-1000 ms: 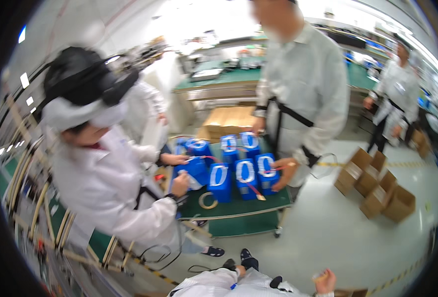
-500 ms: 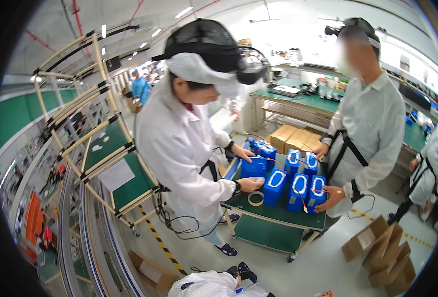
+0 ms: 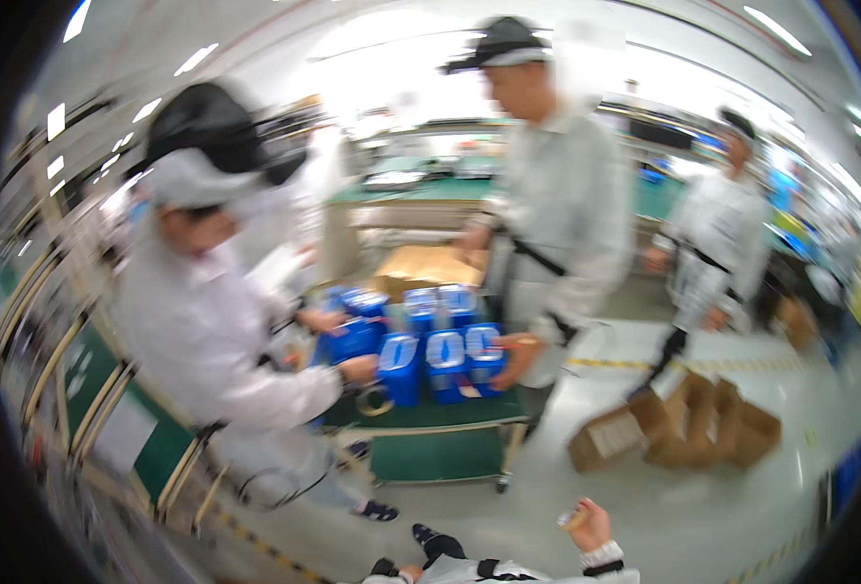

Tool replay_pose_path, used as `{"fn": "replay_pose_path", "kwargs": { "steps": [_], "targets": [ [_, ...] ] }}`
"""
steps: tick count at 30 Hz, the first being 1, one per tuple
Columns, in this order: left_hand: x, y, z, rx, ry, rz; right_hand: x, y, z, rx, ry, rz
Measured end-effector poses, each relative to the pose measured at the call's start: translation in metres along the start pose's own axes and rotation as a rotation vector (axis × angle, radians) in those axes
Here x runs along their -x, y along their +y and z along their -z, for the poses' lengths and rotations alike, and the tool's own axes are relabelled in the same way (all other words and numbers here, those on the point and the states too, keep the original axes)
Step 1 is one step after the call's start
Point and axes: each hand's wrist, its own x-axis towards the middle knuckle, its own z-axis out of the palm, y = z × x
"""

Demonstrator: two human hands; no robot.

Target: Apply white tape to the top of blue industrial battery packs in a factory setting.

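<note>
One small tan item: gripped, apparently, in the fingers of the right hand, above the floor, apart from the tabletop and its blue packs. Could not tell the grasp of the blurred left hand. Risked dropping the item through a loosened pinch, or toppling packs through a bump against the tabletop.

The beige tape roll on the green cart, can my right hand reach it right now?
Probably not from here: the right hand is short of the cart, with floor between them, and a co-worker's hand sits close beside the tape roll.
</note>
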Motion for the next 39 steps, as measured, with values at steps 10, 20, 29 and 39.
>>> {"fn": "replay_pose_path", "kwargs": {
  "steps": [10,20,29,39],
  "targets": [
    [-0.014,0.021,0.107,0.168,0.020,-0.147,0.041,0.014,0.038,-0.126,0.122,0.082],
    [-0.003,0.142,0.244,0.601,0.179,-0.147,0.080,0.011,0.017,0.376,0.078,0.012],
    [0.035,0.264,0.327,0.854,0.047,-0.505,0.101,0.000,-0.022,0.640,-0.121,0.025],
    [0.050,0.284,0.314,0.969,-0.036,-0.481,0.091,0.011,-0.017,0.822,-0.142,0.191]
  ]
}}
